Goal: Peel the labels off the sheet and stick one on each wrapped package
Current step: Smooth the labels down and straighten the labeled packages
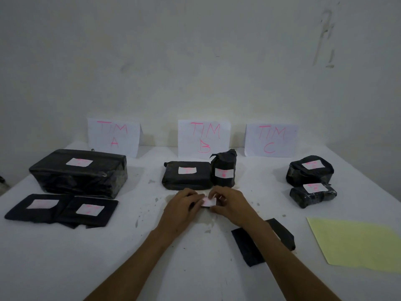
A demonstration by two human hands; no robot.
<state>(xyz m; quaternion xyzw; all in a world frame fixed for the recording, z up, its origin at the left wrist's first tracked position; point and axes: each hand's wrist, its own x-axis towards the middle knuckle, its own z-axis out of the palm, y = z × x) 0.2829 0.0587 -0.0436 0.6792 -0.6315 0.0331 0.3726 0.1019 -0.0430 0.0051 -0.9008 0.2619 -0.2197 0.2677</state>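
Observation:
My left hand (184, 206) and my right hand (230, 204) meet at the table's middle over a small black package, mostly hidden beneath them. A white label (209, 201) with pink writing lies between my fingertips on that package; both hands pinch or press its edges. Black wrapped packages with white labels stand around: a big box (80, 172) and two flat ones (35, 208) (90, 213) at left, a flat one (186, 175) and an upright one (224, 171) in the middle, two (310, 170) (313, 194) at right. A black unlabelled package (249, 246) lies under my right forearm.
Three white signs lean on the wall: "TIM A" (114, 135), "TIM B" (204, 137), "TIM C" (270, 140). A yellow sheet (355, 244) lies at the right front of the white table (195, 268).

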